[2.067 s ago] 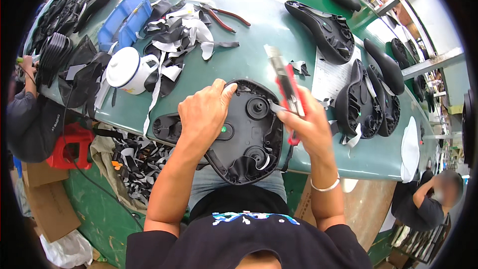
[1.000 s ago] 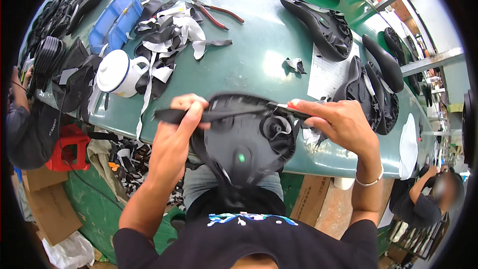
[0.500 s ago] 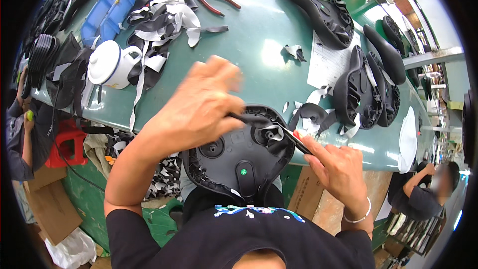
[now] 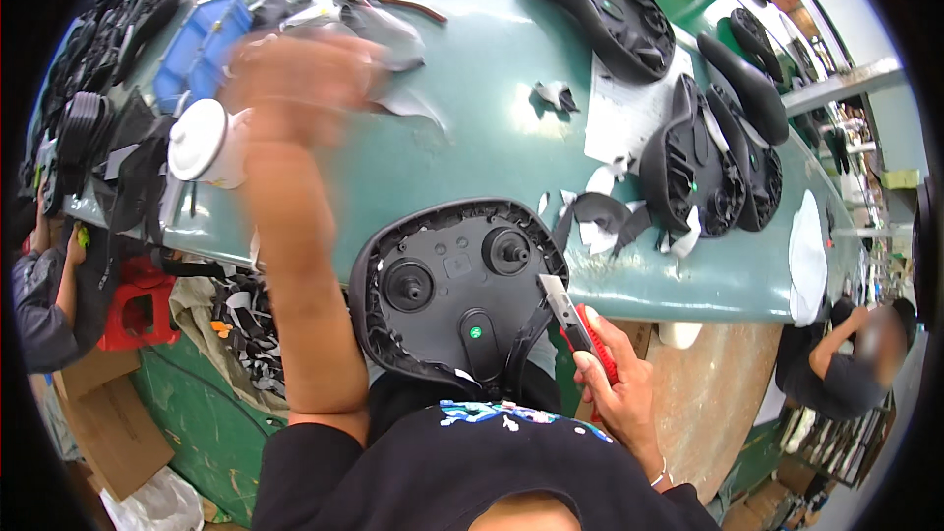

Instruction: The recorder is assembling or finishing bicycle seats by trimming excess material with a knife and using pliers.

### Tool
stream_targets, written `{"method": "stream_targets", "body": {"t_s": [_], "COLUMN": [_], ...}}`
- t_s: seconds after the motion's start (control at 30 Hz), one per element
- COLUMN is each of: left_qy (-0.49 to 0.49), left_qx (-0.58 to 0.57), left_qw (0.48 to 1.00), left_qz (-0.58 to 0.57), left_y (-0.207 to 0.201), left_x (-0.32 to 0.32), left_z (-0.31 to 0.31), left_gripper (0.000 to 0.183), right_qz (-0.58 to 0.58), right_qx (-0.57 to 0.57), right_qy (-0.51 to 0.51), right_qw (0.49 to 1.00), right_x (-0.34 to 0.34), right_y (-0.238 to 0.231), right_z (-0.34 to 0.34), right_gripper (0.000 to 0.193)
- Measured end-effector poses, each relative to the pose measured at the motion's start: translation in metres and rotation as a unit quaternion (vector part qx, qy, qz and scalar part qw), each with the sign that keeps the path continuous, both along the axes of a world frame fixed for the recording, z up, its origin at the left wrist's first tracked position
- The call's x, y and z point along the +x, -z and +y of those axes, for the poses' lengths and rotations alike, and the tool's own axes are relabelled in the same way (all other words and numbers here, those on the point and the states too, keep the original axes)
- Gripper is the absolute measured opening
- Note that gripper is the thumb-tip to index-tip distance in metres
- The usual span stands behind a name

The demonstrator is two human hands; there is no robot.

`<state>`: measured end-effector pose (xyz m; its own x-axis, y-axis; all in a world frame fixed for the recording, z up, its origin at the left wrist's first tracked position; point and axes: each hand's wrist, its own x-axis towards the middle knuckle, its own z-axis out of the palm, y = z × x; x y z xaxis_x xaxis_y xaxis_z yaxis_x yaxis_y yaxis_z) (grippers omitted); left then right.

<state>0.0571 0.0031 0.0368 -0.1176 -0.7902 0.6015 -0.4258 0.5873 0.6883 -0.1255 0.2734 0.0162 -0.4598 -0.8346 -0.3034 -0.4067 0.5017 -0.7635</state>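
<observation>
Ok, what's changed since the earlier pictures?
The left hand has let go of the saddle and swung forward-left over the scraps, its grip blurred. The saddle has turned from pointing left to nearside. The right hand kept the knife; the pot stayed.

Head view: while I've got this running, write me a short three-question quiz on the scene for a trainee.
1. What does the person's right hand hold?
2. True or false: the white lidded pot stands to the left of the black saddle nearest the person.
3. Fill in: the small round mark on that saddle's underside is ____.

Key:
1. A red utility knife, blade out.
2. True.
3. Green.
</observation>
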Motion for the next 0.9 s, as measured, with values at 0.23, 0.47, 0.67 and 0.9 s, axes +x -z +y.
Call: {"method": "stream_targets", "body": {"t_s": [0.23, 0.47, 0.67, 0.9], "left_qy": [0.327, 0.438, 0.192, 0.143], "left_qx": [0.322, 0.345, 0.052, 0.145], "left_qw": [0.883, 0.815, 0.979, 0.979], "left_qz": [-0.097, -0.159, 0.047, -0.032], "left_y": [0.071, 0.056, 0.090, 0.111], "left_x": [0.007, -0.044, -0.086, -0.085], "left_z": [-0.042, -0.062, -0.069, -0.092], "left_gripper": [0.034, 0.027, 0.028, 0.020], "right_qz": [-0.021, 0.071, 0.037, -0.184], "right_qx": [-0.241, -0.358, -0.358, -0.351], "right_qy": [0.117, 0.080, -0.007, 0.129], "right_qw": [0.963, 0.928, 0.933, 0.909], "right_x": [-0.041, -0.075, -0.179, -0.275], "right_y": [0.016, -0.004, -0.045, 0.016], "right_z": [-0.032, -0.102, -0.281, -0.531], "right_gripper": [0.047, 0.041, 0.027, 0.040]}}
